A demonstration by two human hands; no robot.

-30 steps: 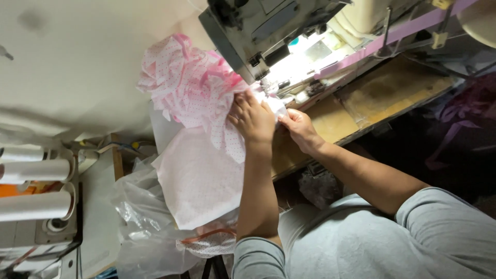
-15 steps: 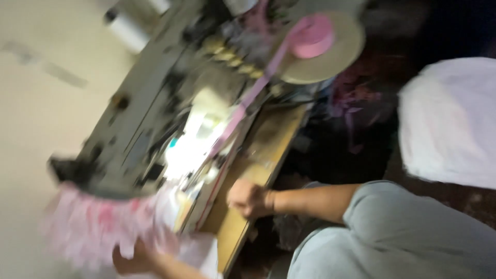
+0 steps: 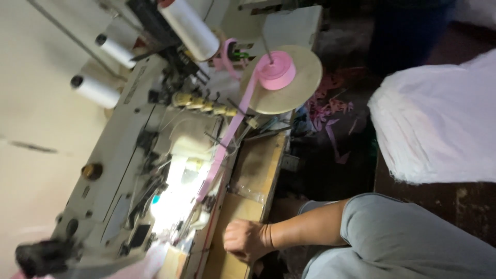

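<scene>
Right hand (image 3: 247, 240) rests as a loose fist, fingers curled in and holding nothing visible, knuckles on the wooden table edge (image 3: 258, 170); grey sleeve (image 3: 392, 232) trails off behind the forearm. Left hand is out of frame, so its grip can't be told. Just ahead of the knuckles sits the brightly lit needle area of the sewing machine (image 3: 129, 170), with a scrap of pink-white fabric (image 3: 150, 261) just beside the fist at the machine's near end, probably under the foot, too blurred to confirm. Pink ribbon (image 3: 227, 139) runs from that lit spot away from the hand up to a pink ribbon roll (image 3: 279, 72) on a round tan disc (image 3: 305, 88). White thread cones (image 3: 191, 26) stand farthest from the fist. Well apart, beyond the sleeve, lies a white fabric pile (image 3: 439, 129).
</scene>
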